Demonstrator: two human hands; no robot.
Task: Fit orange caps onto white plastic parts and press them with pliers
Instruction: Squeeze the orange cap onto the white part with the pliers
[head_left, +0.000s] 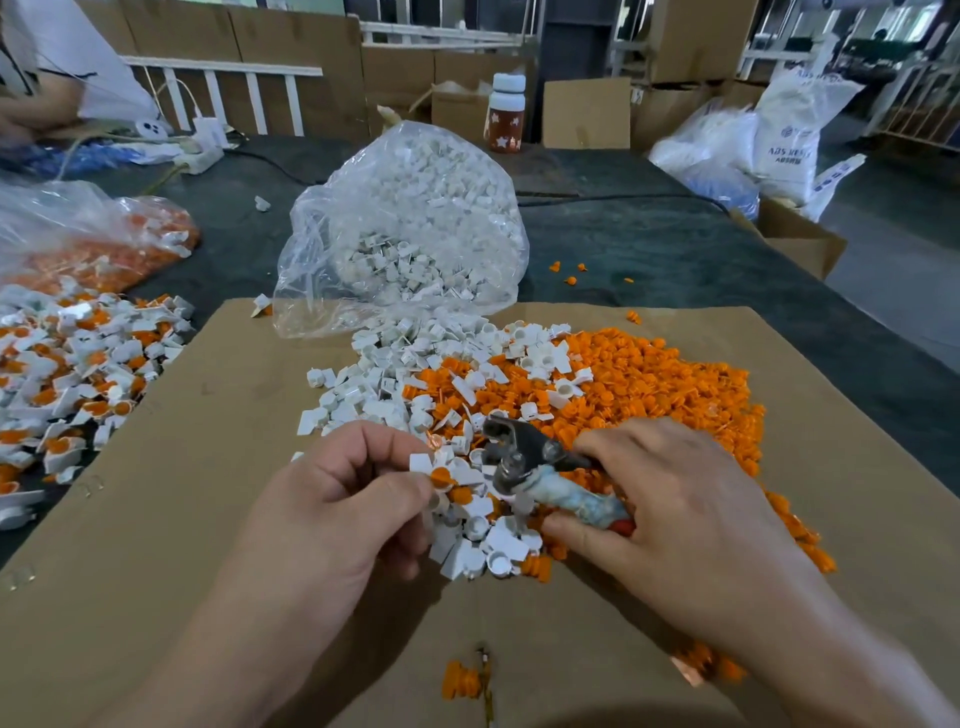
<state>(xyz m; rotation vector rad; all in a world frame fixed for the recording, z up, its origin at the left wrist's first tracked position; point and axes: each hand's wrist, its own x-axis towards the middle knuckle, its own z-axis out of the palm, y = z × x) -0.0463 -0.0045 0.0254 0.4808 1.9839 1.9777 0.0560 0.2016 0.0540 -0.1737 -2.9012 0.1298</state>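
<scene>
Left hand pinches capped part, right hand grips pliers over cardboard; boxes behind

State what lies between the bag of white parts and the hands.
Head view: a loose heap of white parts and orange caps on the cardboard sheet.

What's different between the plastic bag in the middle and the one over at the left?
The middle bag holds only white parts; the left bag holds mostly orange pieces. The middle bag bulges tall, spilling onto the cardboard; the left bag lies lower on the dark table. Both are clear plastic.
</scene>
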